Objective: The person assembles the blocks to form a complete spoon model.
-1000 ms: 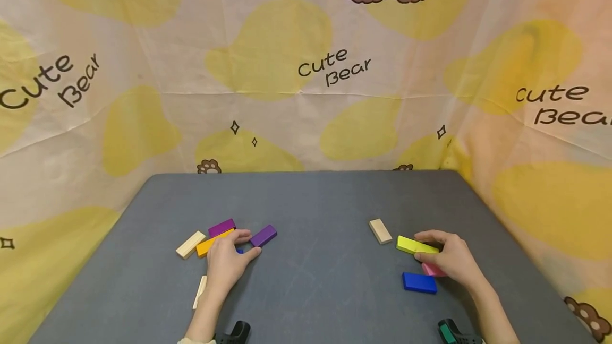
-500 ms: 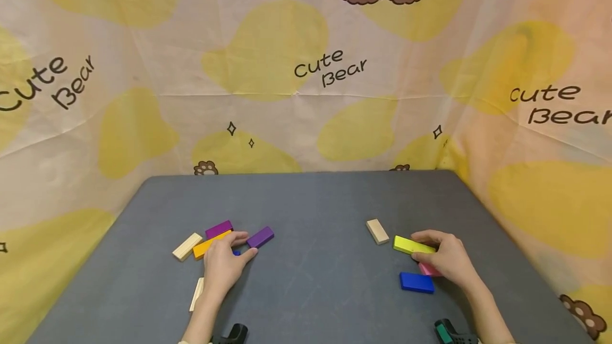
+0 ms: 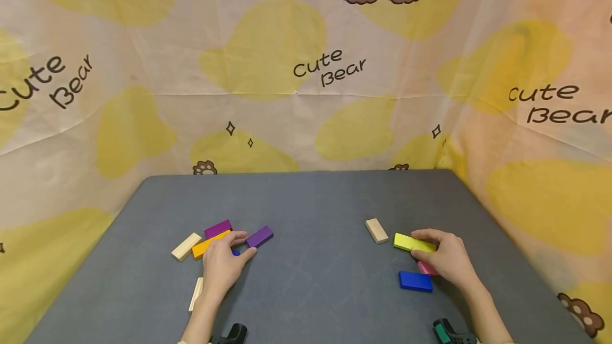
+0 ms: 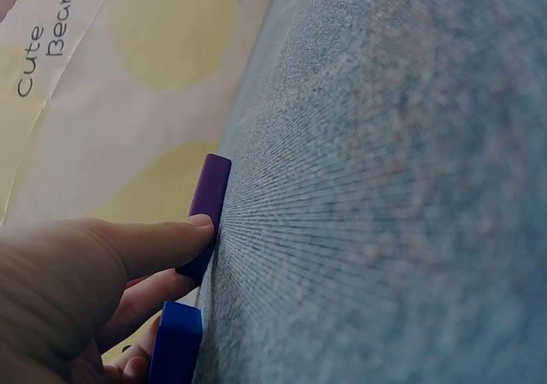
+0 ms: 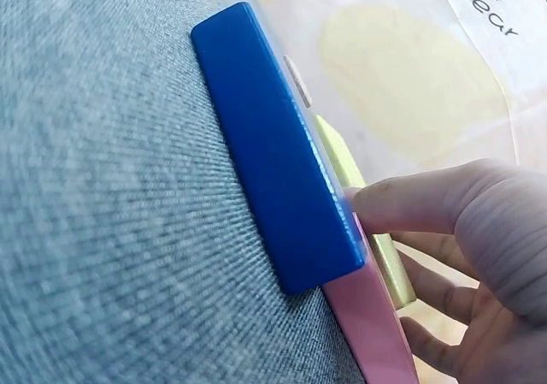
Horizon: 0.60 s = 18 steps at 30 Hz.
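Observation:
My left hand (image 3: 223, 267) pinches the near end of a purple wooden block (image 3: 260, 237) between thumb and fingers. In the left wrist view the thumb lies against the purple block's (image 4: 210, 187) side, and a blue block (image 4: 177, 341) sits just below the fingers. On the other side, my right hand (image 3: 449, 260) holds a yellow-green block (image 3: 406, 242) at its right end. A pink block (image 5: 372, 324) lies under that hand, partly covered by it in the head view. In the right wrist view a larger blue block (image 5: 273, 162) overlaps the pink one.
Beside the left hand lie an orange block (image 3: 203, 249), a magenta block (image 3: 217, 229) and plain wooden blocks (image 3: 186, 247). Another plain block (image 3: 376, 231) is left of the yellow-green one. The grey table (image 3: 306, 291) meets a patterned cloth (image 3: 268, 52) behind.
The whole head view has shifted slightly, so everything appears a little further left. Both hands keep their places on the purple and yellow-green blocks.

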### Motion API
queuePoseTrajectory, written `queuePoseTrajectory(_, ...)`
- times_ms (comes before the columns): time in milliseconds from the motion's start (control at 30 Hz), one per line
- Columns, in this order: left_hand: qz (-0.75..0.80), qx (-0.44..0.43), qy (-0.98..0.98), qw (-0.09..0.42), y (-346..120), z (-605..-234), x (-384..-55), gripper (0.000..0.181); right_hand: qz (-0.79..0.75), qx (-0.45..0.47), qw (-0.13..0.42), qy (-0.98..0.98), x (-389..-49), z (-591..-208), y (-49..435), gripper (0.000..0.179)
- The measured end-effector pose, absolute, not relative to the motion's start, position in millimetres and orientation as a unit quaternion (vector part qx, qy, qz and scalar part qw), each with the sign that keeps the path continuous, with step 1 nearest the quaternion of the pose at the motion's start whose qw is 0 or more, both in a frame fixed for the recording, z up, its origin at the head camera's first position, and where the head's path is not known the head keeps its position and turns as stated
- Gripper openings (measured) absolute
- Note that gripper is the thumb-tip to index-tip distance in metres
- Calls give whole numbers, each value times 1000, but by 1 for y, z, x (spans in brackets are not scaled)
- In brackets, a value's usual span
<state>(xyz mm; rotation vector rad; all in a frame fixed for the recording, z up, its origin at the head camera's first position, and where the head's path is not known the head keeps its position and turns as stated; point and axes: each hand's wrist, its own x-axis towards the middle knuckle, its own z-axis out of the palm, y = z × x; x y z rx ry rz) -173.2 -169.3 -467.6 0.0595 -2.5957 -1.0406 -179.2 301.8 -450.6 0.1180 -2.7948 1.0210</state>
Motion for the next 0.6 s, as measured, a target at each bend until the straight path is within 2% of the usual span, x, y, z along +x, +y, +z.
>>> queuePoseTrajectory(367,-367,26,-916,162,-169,-467,-171,40,341,31,97,-935,-176,-446,297,38)
queuePoseTrajectory(600,-367,25,-915,164,-169,-466,-172,40,381,44,125,-915,-168,-427,270,39)
